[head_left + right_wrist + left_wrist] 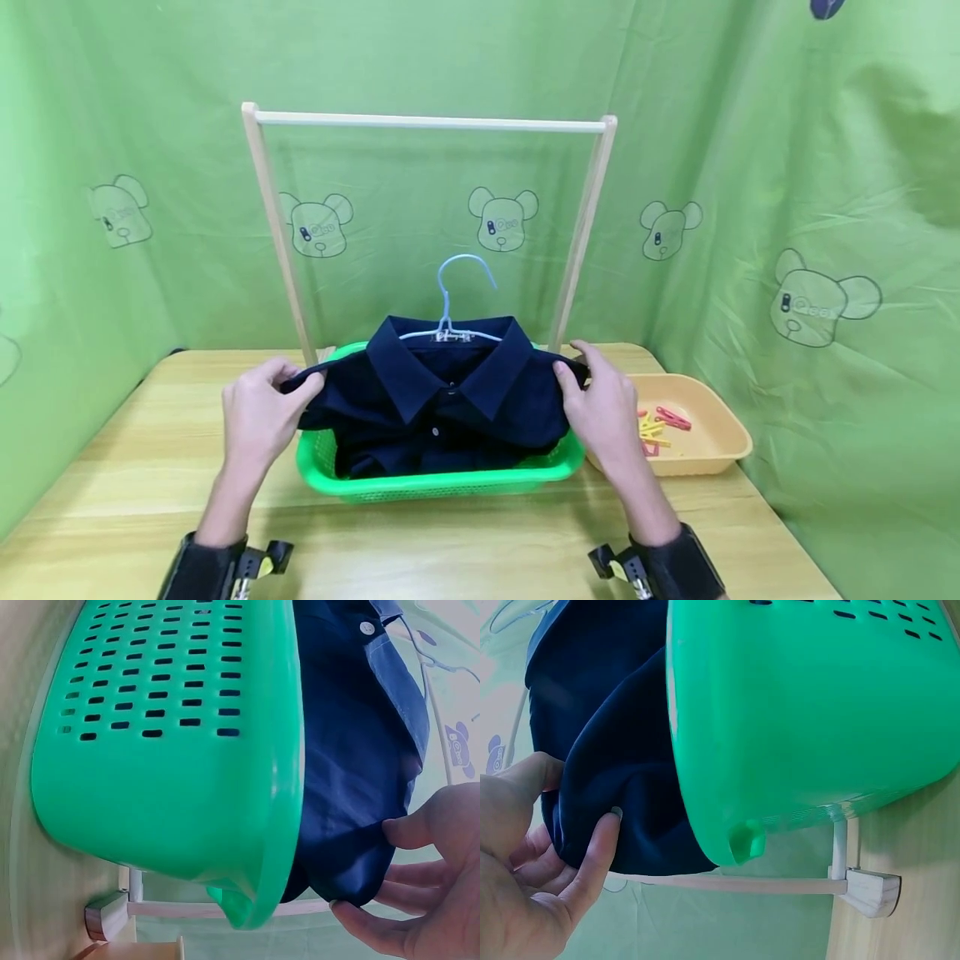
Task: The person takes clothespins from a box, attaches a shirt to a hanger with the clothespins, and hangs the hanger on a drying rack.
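A dark navy shirt (435, 408) with a collar and buttons lies in a green plastic basket (442, 483). Inside its collar sits a light blue hanger (444, 304), whose hook stands up above the neck. At one shoulder the left hand (258, 408) pinches the cloth between thumb and fingers. The right hand (600, 404) grips the opposite shoulder the same way. Both wrist views show the fingers around the shoulder cloth, just beyond the basket's rim. The hanger's arms are mostly hidden inside the shirt.
Behind the basket stands a wooden rack (431, 122) with a horizontal bar. A peach tray (712, 442) with several red and yellow clothespins (656, 429) stands at the right on the wooden table (112, 483). Green curtains (420, 50) surround the table.
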Motion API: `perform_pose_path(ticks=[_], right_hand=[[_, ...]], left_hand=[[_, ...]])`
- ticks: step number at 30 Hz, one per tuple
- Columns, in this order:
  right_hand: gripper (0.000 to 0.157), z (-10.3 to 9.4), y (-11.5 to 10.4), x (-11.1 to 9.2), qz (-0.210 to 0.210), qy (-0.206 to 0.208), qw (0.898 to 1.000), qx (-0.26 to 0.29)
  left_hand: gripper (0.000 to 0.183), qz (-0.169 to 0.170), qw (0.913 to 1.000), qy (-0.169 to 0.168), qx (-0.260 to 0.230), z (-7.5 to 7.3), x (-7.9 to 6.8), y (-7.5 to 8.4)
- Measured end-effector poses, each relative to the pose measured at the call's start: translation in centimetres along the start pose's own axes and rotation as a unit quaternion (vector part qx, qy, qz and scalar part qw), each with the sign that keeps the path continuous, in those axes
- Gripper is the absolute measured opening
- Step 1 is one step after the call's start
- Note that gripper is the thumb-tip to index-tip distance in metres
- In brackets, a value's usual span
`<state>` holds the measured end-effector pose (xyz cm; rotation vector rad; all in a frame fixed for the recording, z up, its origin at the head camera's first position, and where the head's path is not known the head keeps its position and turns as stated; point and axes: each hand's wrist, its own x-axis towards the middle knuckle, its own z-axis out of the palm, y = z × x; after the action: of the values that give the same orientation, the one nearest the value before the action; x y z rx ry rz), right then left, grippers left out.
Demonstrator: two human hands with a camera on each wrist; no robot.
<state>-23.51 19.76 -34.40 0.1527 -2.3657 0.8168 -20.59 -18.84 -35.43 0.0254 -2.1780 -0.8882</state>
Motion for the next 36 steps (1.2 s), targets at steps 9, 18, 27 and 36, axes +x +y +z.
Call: perform_pose_path(ticks=[9, 18, 27, 36], right_hand=[[0.046, -1.3, -0.6, 0.8, 0.005, -0.026, 1.000, -0.001], [0.039, -1.3, 0.6, 2.8, -0.009, -0.012, 1.000, -0.015], [0.043, -0.1, 3.7, 4.6, 0.018, -0.049, 0.998, -0.046], [0.045, 0.4, 7.3, 5.9, 0.042, -0.107, 0.989, -0.097]], left_hand=[[0.014, -0.014, 0.9999, -0.006, -0.007, -0.1, 0.0, -0.1], [0.013, -0.016, 0.9998, -0.008, -0.003, -0.1, 0.1, -0.3], [0.011, -0.022, 0.9997, -0.013, 0.003, 0.1, 0.0, -0.5], [0.010, -0.019, 0.9998, -0.009, 0.002, 0.1, 0.1, -0.5]])
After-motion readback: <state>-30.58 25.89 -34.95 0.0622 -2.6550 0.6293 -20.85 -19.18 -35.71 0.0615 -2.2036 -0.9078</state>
